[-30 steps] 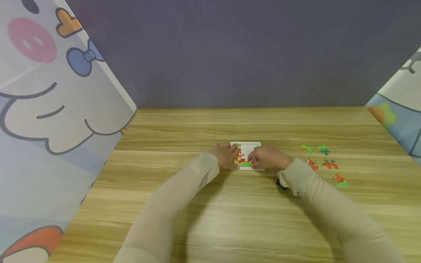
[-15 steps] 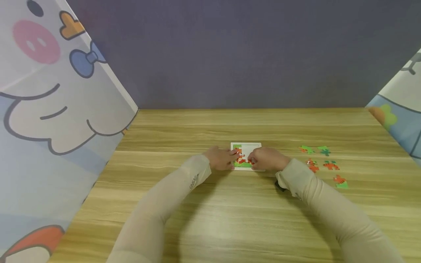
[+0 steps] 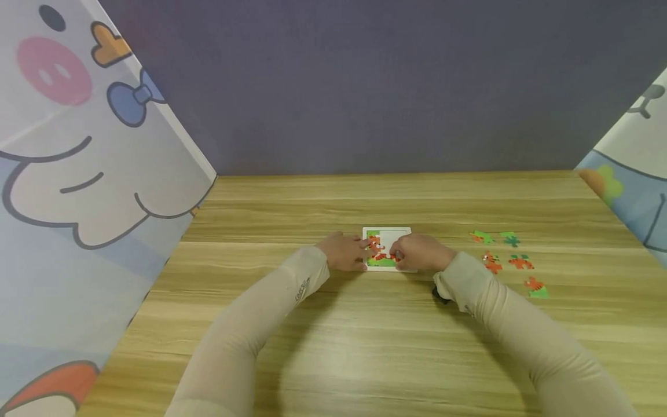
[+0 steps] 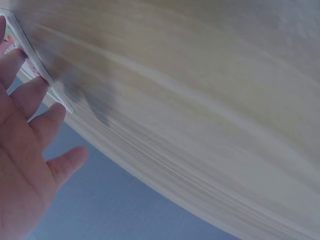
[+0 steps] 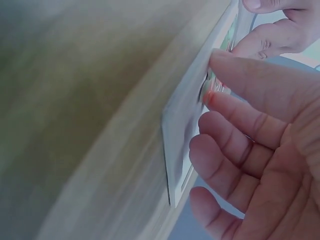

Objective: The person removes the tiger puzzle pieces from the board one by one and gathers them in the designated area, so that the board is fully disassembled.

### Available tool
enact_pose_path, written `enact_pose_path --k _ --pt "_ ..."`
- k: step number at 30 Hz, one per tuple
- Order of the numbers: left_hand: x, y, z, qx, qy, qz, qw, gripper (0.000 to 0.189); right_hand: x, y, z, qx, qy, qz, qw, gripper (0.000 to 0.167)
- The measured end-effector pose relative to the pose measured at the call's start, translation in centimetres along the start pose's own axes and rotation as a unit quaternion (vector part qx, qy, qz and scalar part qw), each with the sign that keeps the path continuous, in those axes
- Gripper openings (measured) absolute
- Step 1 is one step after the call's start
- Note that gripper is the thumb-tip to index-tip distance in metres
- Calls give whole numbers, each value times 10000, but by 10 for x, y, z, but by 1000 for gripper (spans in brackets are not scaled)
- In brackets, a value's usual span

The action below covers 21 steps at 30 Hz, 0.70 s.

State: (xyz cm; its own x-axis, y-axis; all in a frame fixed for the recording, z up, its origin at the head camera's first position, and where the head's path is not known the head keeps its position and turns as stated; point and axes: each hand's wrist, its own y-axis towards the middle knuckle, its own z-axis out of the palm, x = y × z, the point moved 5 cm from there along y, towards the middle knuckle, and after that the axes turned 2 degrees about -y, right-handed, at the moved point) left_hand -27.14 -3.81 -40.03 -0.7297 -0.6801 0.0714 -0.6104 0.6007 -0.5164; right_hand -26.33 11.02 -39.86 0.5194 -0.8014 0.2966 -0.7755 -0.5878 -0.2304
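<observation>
A white jigsaw puzzle tray (image 3: 387, 229) lies on the table in the head view, with joined pieces (image 3: 382, 263) of an orange-and-green picture along its left and lower sides. My left hand (image 3: 344, 252) rests at the tray's left edge, its fingers spread and nearly straight over the border. In the right wrist view, my right hand (image 5: 255, 135) pinches a puzzle piece (image 5: 205, 90) between thumb and index finger, low over the tray's right part. The other right fingers are loosely bent. Most of the pinched piece is hidden by the fingertips.
Several loose puzzle pieces lie to the right, among them a green one (image 3: 484, 237), an orange one (image 3: 521, 262) and an orange-green one (image 3: 537, 287). A dark panel (image 3: 396, 87) rises behind the wooden table (image 3: 333, 347). Cartoon-printed panels (image 3: 125, 174) flank it.
My left hand has drawn back leftward from over the joined pieces to the tray's left edge, uncovering more of them. The right hand stays at the tray's lower right, still pinching.
</observation>
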Motion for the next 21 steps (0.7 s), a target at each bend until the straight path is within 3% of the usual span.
enact_pose_path --k 7,16,21 --pt "1 1 -1 -38 -97 -11 9999 60 -2 0 0 -17 118 50 9999 30" --pt "3 0 -1 -64 -143 -28 9999 60 -3 0 -4 -189 480 55 9987 16" --pt "2 -1 -1 -25 -136 -16 9999 60 -5 -1 -2 -308 1111 -158 9932 3"
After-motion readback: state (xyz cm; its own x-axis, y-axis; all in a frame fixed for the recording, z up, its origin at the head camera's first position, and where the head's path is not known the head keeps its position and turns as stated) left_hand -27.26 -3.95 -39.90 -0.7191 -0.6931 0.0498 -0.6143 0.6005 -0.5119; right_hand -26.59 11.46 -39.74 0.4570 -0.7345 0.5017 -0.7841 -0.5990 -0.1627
